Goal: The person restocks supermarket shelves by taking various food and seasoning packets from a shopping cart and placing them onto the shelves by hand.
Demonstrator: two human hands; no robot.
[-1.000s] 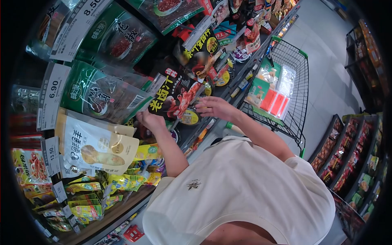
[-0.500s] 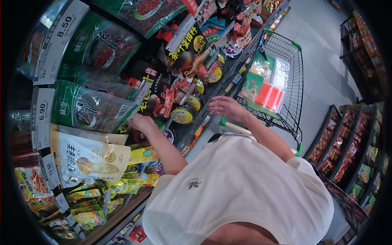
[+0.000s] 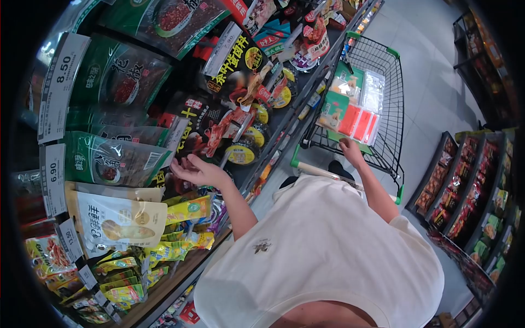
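Observation:
My left hand (image 3: pixel 203 173) is open, fingers loosely spread, just beside the lower right corner of a green-and-clear spice packet (image 3: pixel 117 159) on the shelf. Whether its fingertips touch the packet I cannot tell. Below that packet hangs a cream pouch (image 3: pixel 123 218). Over the near end of the shopping cart (image 3: pixel 398 117) is my right hand (image 3: pixel 351 151), its fingers curled beside the red-and-white packages (image 3: pixel 358 124). What is under those fingers is hidden. A green packet (image 3: pixel 332 111) and a clear-wrapped pack (image 3: pixel 372 90) also lie in the cart.
Price tags (image 3: pixel 61 87) stick out along the shelf edge. Black seasoning packs (image 3: pixel 202 117) and round yellow-lidded tubs (image 3: pixel 240 154) stand past my left hand. Across the tiled aisle (image 3: pixel 432 71), a tiered rack (image 3: pixel 459 191) holds bagged goods. The cart's handle (image 3: pixel 313 170) is close to my body.
My left hand has drawn back slightly from the spice packet and its fingers have opened. My right hand has moved right, from beside the shelf to the cart. The view has shifted slightly.

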